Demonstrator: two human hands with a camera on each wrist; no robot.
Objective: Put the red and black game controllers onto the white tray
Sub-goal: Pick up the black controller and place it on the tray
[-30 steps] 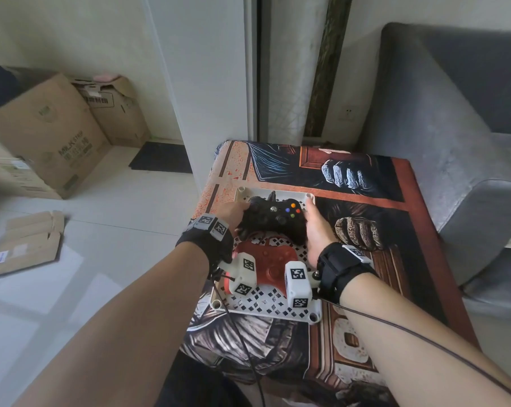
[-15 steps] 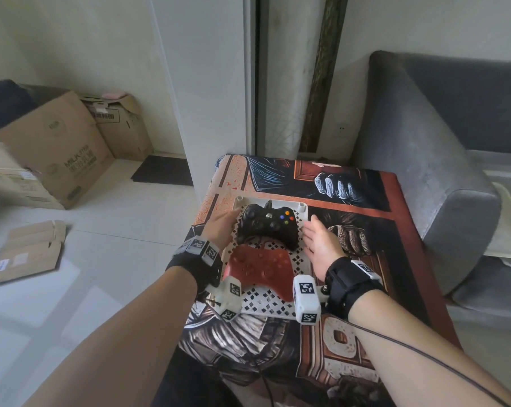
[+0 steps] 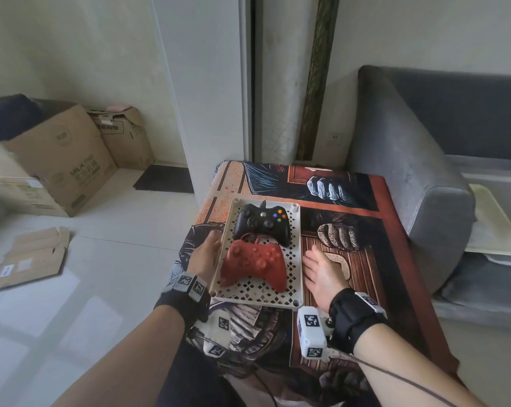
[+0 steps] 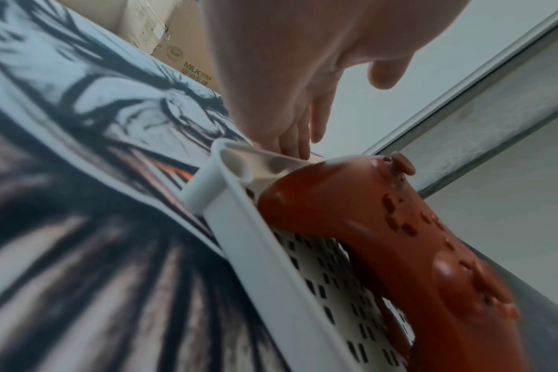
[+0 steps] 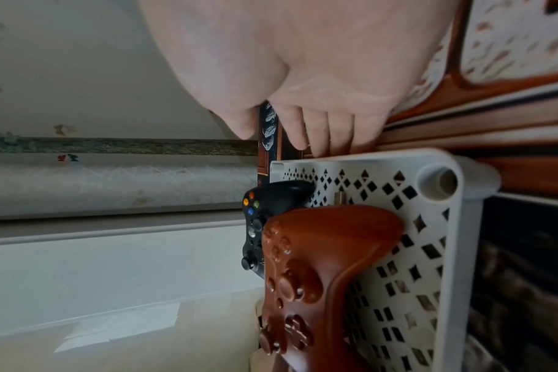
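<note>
Both controllers lie on the white tray (image 3: 296,254): the black one (image 3: 261,223) at the far end, the red one (image 3: 254,265) near. The left hand (image 3: 205,255) rests relaxed beside the tray's left rim, the right hand (image 3: 321,273) flat on the cloth (image 3: 365,259) just right of it; neither holds anything.

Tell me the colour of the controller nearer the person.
Red controller; the head view shows it best.

- The black controller (image 5: 273,214) sits half hidden behind the red controller (image 5: 319,271) in the right wrist view.
- The left hand (image 3: 205,254) shows its fingertips hidden (behind the white tray (image 3: 295,254) rim).
- The printed cloth (image 4: 80,226) blurs nearby.
</note>
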